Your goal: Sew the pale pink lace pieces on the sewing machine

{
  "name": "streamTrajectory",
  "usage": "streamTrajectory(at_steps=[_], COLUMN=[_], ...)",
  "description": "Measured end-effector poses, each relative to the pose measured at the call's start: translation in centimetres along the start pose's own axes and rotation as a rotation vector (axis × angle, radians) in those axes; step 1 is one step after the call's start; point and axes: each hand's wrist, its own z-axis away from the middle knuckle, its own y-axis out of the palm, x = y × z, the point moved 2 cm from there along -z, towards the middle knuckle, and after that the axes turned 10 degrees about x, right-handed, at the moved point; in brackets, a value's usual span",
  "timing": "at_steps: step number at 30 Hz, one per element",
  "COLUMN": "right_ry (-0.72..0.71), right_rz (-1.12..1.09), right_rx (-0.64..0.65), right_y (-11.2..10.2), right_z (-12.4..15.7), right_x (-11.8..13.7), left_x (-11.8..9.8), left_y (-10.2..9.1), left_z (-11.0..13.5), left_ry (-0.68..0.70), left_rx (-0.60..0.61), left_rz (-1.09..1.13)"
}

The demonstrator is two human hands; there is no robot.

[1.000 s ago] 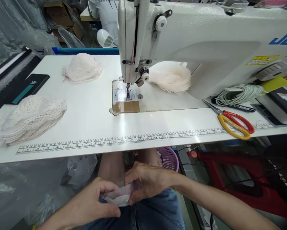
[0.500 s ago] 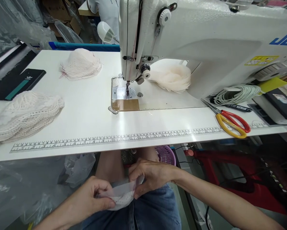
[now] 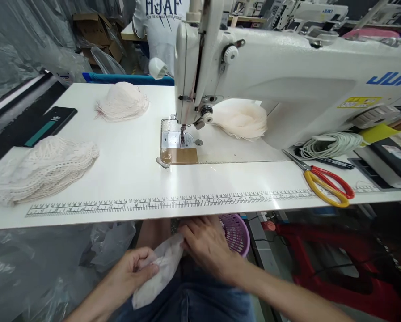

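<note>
A small piece of thin white fabric [image 3: 163,273] stretches between my two hands, above my lap and below the table's front edge. Its near end hangs loose past my left hand [image 3: 138,270], which pinches it between thumb and fingers. My right hand [image 3: 207,248] has its back turned up and grips the far end of the cloth; its fingertips are partly hidden. Above on the table stands a white sewing machine [image 3: 270,71], its presser foot [image 3: 183,134] over the metal plate with no cloth visible under it.
White lace pieces [image 3: 49,167] lie on the table's left, with a pale fabric stack [image 3: 123,103] behind. More pale fabric [image 3: 242,118] sits under the machine arm. Scissors [image 3: 324,181] rest at right near a cord coil [image 3: 331,145]. A purple basket [image 3: 237,235] stands below the table.
The fabric has swung from nearly level to a steeper slant. My right hand has moved up toward the table edge and turned its back upward. The camera view has tilted up slightly.
</note>
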Motion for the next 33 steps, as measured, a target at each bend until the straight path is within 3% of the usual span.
streamTrajectory(at_steps=[1,4,5,7,9,11,14,18,19,23,33], right_ry=[0.013,-0.222,-0.208,-0.188,-0.245,-0.331,-0.209,-0.045,-0.036,0.015,0.056], right_rz=[0.045,0.335,0.38,0.404,0.329,0.133,-0.382,-1.004,-1.083,-1.188,-1.174], right_rx=[-0.077,-0.507,-0.625,-0.664,-0.541,-0.394,-0.277,-0.125,-0.092,-0.039,0.095], right_y=[1.1,4.3,5.0,5.2,4.0,2.0,-0.5,-0.5,-0.1,1.3,2.1], right_z=[0.0,-0.2,-0.4,-0.9,-1.1,-0.8,-0.1,0.3,0.3,0.8,0.8], right_x=[0.7,2.9,3.2,3.3,3.0,2.5,1.1,-0.2,-0.4,-1.0,-1.0], left_x=[0.0,-0.8,-1.1,-1.7,-2.2,-2.3,-1.9,-2.0,-2.2,-2.8,-1.8], left_y=[0.2,1.1,1.3,1.5,1.3,0.7,-0.5,-1.1,-0.8,0.9,1.0], left_z=[-0.4,-1.5,-1.7,-1.7,-1.1,0.0,1.6,2.3,2.0,0.5,0.4], left_ry=[0.038,0.12,0.129,0.137,0.132,0.085,0.022,0.203,0.233,0.17,0.137], left_rx=[-0.051,-0.202,-0.255,-0.352,-0.386,-0.322,-0.208,-0.42,-0.393,-0.025,0.092], left_rz=[0.1,0.402,0.48,0.579,0.596,0.515,0.134,-0.353,-0.394,-0.405,-0.382])
